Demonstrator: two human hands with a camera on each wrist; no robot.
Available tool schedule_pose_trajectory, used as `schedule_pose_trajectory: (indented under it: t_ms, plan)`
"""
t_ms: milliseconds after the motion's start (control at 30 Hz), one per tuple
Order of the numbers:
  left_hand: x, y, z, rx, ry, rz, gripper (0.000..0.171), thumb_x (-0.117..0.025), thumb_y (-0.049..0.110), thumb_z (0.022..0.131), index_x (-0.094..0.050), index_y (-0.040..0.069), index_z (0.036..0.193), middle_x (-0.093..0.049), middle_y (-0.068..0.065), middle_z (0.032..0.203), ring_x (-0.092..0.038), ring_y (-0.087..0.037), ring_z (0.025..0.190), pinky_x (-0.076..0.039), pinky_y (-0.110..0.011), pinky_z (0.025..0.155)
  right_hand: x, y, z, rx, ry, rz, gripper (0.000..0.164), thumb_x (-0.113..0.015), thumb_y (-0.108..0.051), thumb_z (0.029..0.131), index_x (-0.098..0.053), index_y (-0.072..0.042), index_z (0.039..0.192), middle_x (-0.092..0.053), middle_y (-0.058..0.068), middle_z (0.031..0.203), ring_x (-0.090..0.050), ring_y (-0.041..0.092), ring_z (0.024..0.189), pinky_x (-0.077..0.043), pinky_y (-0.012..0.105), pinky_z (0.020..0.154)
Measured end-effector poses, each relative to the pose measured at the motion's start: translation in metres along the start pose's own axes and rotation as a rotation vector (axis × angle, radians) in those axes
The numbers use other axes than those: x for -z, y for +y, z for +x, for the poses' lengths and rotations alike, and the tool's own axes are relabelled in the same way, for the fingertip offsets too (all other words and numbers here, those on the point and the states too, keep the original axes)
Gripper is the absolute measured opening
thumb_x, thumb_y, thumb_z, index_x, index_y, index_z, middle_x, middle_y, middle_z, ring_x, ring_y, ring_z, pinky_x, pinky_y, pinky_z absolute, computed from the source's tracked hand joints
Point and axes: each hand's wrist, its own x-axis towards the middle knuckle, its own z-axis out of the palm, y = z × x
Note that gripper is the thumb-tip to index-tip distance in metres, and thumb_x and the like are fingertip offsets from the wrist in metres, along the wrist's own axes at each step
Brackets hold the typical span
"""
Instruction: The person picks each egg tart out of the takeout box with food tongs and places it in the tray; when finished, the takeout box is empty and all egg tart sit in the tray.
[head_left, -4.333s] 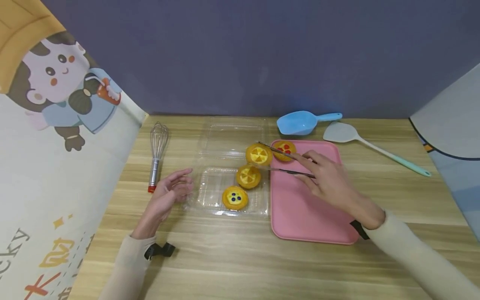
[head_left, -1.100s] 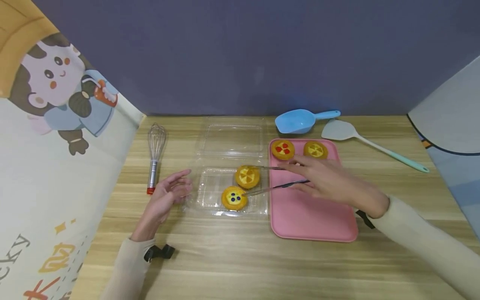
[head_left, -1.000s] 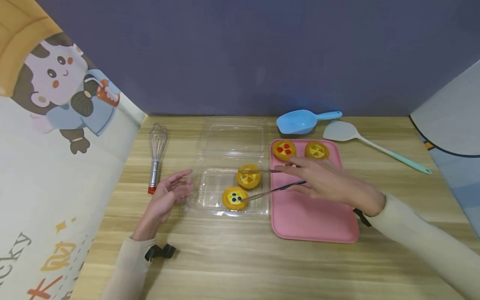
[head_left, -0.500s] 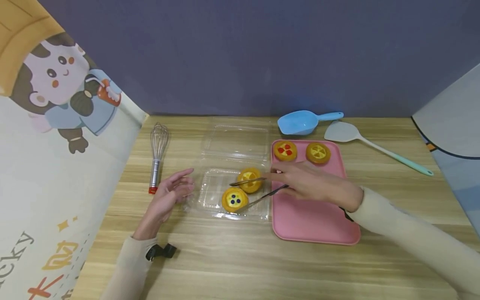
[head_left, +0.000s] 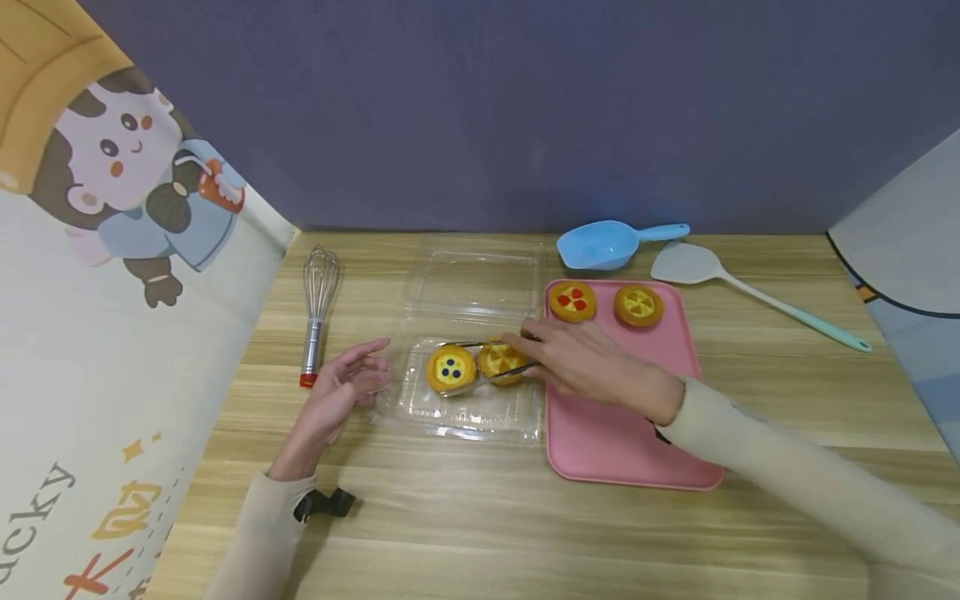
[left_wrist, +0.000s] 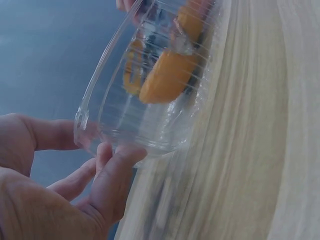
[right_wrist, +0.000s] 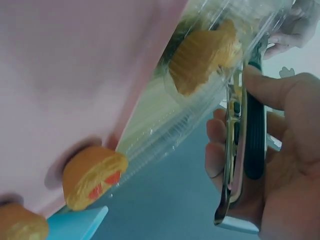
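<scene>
Clear box [head_left: 423, 410], pink tray [head_left: 630, 458]: two tarts [head_left: 452, 367] each; left fingers [left_wrist: 57, 135] pinch box, right fingers [right_wrist: 215, 156] clamp tongs [right_wrist: 254, 135].

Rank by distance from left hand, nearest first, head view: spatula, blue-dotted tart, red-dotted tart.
1. Blue-dotted tart: just right of the left hand.
2. Red-dotted tart: farther right, on the tray.
3. Spatula: far right on the table.

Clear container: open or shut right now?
Open: in the head view, the clear container has its lid laid back toward the dark wall.
</scene>
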Motion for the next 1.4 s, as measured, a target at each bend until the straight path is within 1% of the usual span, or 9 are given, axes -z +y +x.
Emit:
schedule_pose_trajectory:
  t_ms: [167,367,467,600,767,867,1067,1333,1400]
  plan:
    - [-0.003,0.0,-0.002,-0.002,0.034,0.011,0.06,-0.065,-0.003,0.095,-0.047,0.003,0.153,-0.065,0.004,0.105,-0.071,-0.013,0.1,-0.066,-0.026,0.087,-0.007,-0.004,0.003,-0.034,-0.008,0.011,0.054,-0.076,-0.032,0.096,-0.061,-0.017,0.145,-0.058,0.002,0.108,-0.056,0.015,0.085,-0.044,0.02,0.053]
    - [-0.006,0.0,-0.006,-0.018,0.06,0.003,0.06,-0.064,-0.006,0.094,-0.049,0.001,0.151,-0.064,0.008,0.095,-0.071,-0.012,0.094,-0.066,-0.023,0.083,-0.011,-0.008,0.006,-0.034,0.029,-0.004,0.051,-0.075,-0.033,0.096,-0.062,-0.018,0.143,-0.059,0.002,0.105,-0.055,0.014,0.078,-0.04,0.02,0.047]
    - [-0.006,0.0,-0.007,-0.015,0.067,0.005,0.06,-0.065,-0.006,0.093,-0.05,0.002,0.15,-0.062,0.007,0.093,-0.07,-0.011,0.092,-0.066,-0.023,0.083,-0.012,-0.01,0.008,-0.044,0.044,-0.01,0.049,-0.074,-0.033,0.097,-0.063,-0.019,0.143,-0.059,0.0,0.102,-0.053,0.012,0.075,-0.036,0.02,0.045]
    - [-0.006,0.0,-0.01,-0.018,0.077,0.002,0.059,-0.065,-0.007,0.093,-0.051,0.002,0.15,-0.059,0.006,0.091,-0.07,-0.012,0.091,-0.065,-0.022,0.082,-0.012,-0.012,0.011,-0.066,0.043,-0.009,0.048,-0.074,-0.032,0.097,-0.063,-0.02,0.143,-0.058,-0.001,0.1,-0.052,0.012,0.074,-0.033,0.019,0.044]
    - [-0.004,0.0,-0.012,-0.029,0.085,-0.012,0.059,-0.064,-0.009,0.092,-0.051,0.001,0.149,-0.058,0.005,0.089,-0.07,-0.013,0.089,-0.065,-0.022,0.08,-0.011,-0.013,0.016,-0.076,0.04,-0.001,0.048,-0.075,-0.031,0.097,-0.064,-0.019,0.143,-0.057,0.0,0.1,-0.053,0.013,0.077,-0.033,0.019,0.044]
    - [-0.004,0.0,-0.013,-0.034,0.096,-0.014,0.059,-0.064,-0.01,0.092,-0.052,0.001,0.149,-0.058,0.005,0.088,-0.068,-0.011,0.086,-0.065,-0.021,0.079,-0.011,-0.014,0.017,-0.079,0.046,0.003,0.048,-0.076,-0.03,0.096,-0.064,-0.019,0.142,-0.057,0.0,0.1,-0.054,0.013,0.078,-0.033,0.02,0.044]
    - [-0.007,-0.002,-0.014,-0.054,0.122,-0.026,0.058,-0.063,-0.012,0.092,-0.052,-0.001,0.148,-0.057,0.006,0.085,-0.067,-0.01,0.081,-0.065,-0.021,0.076,-0.012,-0.013,0.017,-0.077,0.058,-0.013,0.048,-0.076,-0.031,0.096,-0.065,-0.018,0.141,-0.058,0.0,0.101,-0.057,0.015,0.079,-0.035,0.02,0.044]
    - [-0.009,-0.003,-0.014,-0.078,0.125,-0.038,0.058,-0.061,-0.014,0.091,-0.051,-0.005,0.147,-0.06,0.005,0.084,-0.071,-0.013,0.085,-0.066,-0.022,0.076,-0.014,-0.013,0.016,-0.073,0.069,-0.015,0.049,-0.076,-0.029,0.096,-0.064,-0.018,0.142,-0.059,0.001,0.102,-0.058,0.016,0.08,-0.034,0.02,0.044]
    - [-0.01,-0.004,-0.014,-0.079,0.126,-0.034,0.058,-0.061,-0.014,0.091,-0.051,-0.005,0.147,-0.06,0.006,0.084,-0.071,-0.013,0.084,-0.066,-0.021,0.075,-0.015,-0.012,0.014,-0.079,0.072,-0.014,0.049,-0.075,-0.03,0.097,-0.064,-0.018,0.142,-0.059,0.001,0.103,-0.057,0.016,0.081,-0.035,0.02,0.044]
